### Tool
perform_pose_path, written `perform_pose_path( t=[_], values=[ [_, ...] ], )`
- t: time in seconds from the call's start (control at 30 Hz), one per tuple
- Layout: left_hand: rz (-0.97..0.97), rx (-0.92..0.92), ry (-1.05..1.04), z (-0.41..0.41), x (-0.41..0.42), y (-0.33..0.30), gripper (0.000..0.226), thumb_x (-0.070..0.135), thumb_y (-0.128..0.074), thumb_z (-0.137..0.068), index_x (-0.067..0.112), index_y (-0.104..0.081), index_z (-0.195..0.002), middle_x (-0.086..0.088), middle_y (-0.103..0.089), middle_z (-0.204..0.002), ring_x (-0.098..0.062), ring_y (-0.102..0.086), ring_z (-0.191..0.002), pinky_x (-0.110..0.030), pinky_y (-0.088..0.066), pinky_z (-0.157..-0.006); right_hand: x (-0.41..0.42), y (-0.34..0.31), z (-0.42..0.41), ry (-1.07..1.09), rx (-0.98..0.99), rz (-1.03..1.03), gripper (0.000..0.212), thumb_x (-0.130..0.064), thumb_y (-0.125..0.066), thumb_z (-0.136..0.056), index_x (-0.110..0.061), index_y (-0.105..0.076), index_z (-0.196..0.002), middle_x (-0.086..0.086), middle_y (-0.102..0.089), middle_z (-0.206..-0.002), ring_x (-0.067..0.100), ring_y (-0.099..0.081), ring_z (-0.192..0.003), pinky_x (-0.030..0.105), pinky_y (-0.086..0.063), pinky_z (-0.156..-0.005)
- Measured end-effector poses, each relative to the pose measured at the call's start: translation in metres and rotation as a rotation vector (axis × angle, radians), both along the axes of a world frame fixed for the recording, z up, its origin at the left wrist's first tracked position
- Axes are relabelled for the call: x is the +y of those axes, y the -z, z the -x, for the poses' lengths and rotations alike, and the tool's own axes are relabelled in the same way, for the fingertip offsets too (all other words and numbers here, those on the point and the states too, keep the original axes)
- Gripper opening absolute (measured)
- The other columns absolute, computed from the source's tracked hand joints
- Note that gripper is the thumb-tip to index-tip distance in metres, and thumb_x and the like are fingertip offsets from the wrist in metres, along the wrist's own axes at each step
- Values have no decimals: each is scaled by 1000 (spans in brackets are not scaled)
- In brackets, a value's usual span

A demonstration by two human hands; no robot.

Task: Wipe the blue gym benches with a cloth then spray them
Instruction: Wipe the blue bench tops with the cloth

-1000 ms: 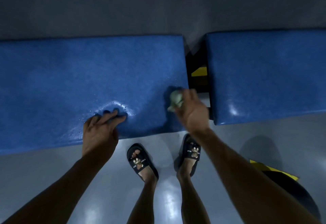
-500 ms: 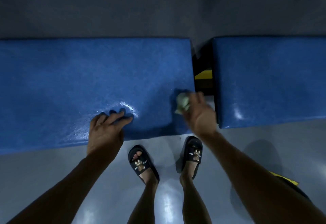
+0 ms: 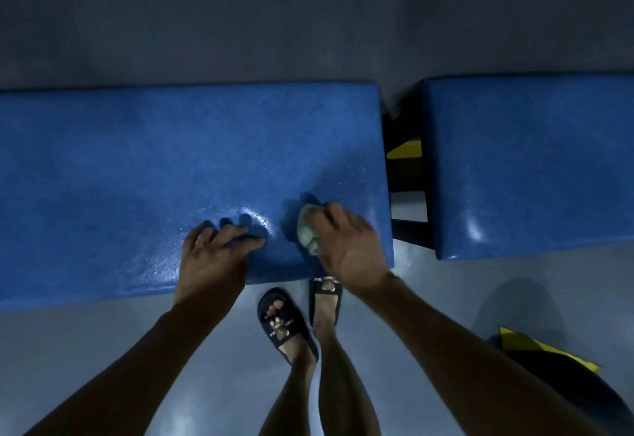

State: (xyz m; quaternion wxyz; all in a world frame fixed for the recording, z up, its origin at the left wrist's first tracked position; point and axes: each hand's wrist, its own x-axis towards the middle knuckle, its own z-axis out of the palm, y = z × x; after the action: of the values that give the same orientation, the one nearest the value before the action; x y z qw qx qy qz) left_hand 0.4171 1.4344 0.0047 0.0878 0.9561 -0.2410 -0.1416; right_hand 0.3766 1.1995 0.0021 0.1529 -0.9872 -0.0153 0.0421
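A long blue padded bench (image 3: 144, 174) runs across the left and middle of the head view, its surface shiny and wet near the front. My right hand (image 3: 346, 247) grips a bunched pale green cloth (image 3: 308, 233) and presses it on the bench pad near its right front corner. My left hand (image 3: 214, 257) rests on the bench's front edge with fingers spread on the pad. A second blue bench (image 3: 535, 161) stands to the right across a narrow gap. No spray bottle is in view.
A black and yellow frame part (image 3: 406, 168) shows in the gap between the benches. My feet in dark slides (image 3: 281, 325) stand on the grey floor just before the bench. A black and yellow object (image 3: 555, 363) lies at lower right.
My right hand has slid the cloth leftward along the bench's front, away from the right corner and closer to my left hand. My left hand stays planted on the edge.
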Motion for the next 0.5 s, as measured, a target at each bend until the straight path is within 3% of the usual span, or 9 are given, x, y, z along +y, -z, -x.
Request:
perform_pose_path(
  t=[0.07, 0.17, 0.27, 0.37, 0.43, 0.5],
  values=[
    [-16, 71, 2, -12, -2, -6, 34, 26, -52, -77, 34, -69, -105, 6, -64, -110, -31, -58, -100, -50, -34, -103, -37, -2, -8, 189, 48, -22, 50, -35, -72, -77, -15, -53, -118, 10, -54, -103, 31, -60, -67, 37, -53, -54],
    [12, 107, 21, -31, -8, -12, 37, 33, -57, -76, 36, -64, -113, 4, -59, -118, -31, -55, -107, -51, -31, -104, -88, -8, -18, 585, 74, -79, 44, -39, -65, -84, -12, -47, -114, 11, -50, -109, 37, -60, -79, 36, -46, -58],
    [-31, 104, -1, -51, -16, -15, 68, 33, -75, -72, 35, -51, -136, 0, -47, -140, -34, -46, -121, -52, -29, -108, -74, -5, -24, 755, 74, -138, 42, -38, -64, -85, -11, -46, -112, 10, -50, -109, 38, -61, -83, 38, -46, -62],
    [-167, 161, -28, -64, -26, -14, 110, 38, -89, -58, 32, -29, -151, -8, -28, -156, -36, -30, -137, -57, -25, -113, -25, 1, -26, 727, 99, -209, 48, -29, -66, -78, -15, -47, -119, 8, -48, -114, 35, -62, -80, 37, -50, -62],
    [-202, 155, -25, -66, -28, -11, 120, 39, -92, -53, 29, -27, -153, -11, -24, -158, -39, -28, -139, -60, -27, -111, 13, -2, -27, 510, 99, -184, 57, -26, -68, -71, -14, -47, -122, 9, -51, -112, 32, -62, -72, 36, -53, -58],
    [-207, 138, -26, -64, -30, -8, 122, 40, -93, -51, 28, -27, -153, -13, -23, -159, -41, -28, -138, -60, -29, -109, 31, -4, -28, 189, 45, -125, 50, -25, -65, -70, -15, -48, -116, 8, -54, -100, 27, -58, -63, 33, -52, -52]
  ],
)
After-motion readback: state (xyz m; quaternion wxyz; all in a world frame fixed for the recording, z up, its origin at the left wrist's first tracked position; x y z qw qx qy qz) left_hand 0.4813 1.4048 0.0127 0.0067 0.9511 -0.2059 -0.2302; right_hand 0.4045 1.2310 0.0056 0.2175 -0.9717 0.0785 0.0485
